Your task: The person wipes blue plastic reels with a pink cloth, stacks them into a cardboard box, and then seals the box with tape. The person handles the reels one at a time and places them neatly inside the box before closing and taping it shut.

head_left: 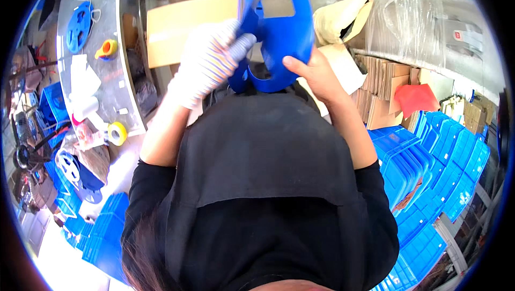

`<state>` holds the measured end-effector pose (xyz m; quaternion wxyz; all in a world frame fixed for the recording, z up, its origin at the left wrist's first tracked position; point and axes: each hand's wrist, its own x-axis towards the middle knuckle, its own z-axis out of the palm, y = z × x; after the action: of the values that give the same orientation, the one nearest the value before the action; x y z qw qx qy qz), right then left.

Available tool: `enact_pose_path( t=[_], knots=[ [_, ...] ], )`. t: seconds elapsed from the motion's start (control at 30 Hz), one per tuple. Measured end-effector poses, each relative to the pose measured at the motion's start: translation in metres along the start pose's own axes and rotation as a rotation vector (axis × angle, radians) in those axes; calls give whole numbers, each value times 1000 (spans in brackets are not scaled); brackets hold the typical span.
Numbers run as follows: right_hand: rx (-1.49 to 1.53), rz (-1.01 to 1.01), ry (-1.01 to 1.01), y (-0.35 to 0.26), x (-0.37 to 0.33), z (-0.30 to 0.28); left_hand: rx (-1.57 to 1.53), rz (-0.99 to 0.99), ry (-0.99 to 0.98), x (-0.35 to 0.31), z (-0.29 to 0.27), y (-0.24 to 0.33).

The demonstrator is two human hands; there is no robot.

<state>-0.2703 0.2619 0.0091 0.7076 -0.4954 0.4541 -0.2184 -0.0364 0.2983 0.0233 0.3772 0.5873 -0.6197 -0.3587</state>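
A blue plastic piece (pixel 281 38) with large cut-outs and a curved rim is held up in front of my dark apron (pixel 268 146). My left hand (pixel 210 63), in a white glove with coloured stripes, is closed on its left side with the thumb across the edge. At the right edge my bare right hand (pixel 320 76) grips it, thumb on the near face and the other fingers hidden behind. The top of the piece runs out of view.
On the left, a grey table (pixel 110 22) bears a similar blue piece (pixel 79 27), yellow tape rolls (pixel 107 49) and a white roll (pixel 85 107). Stacked blue crates (pixel 429 167) and flattened cardboard (pixel 382 89) stand to the right. A cardboard sheet (pixel 182 25) lies ahead.
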Motion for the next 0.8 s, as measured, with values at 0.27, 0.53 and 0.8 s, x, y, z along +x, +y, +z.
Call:
enact_pose_path(
  t=[0.27,0.53,0.8],
  knots=[
    [724,60,242,-51,29,-88,633,709,-98,-16,18,-25],
    [31,-320,490,11,48,18,33,47,37,-1,57,-20],
    [-108,-367,384,4,22,42,-768,-454,206,-3,28,14]
  ],
)
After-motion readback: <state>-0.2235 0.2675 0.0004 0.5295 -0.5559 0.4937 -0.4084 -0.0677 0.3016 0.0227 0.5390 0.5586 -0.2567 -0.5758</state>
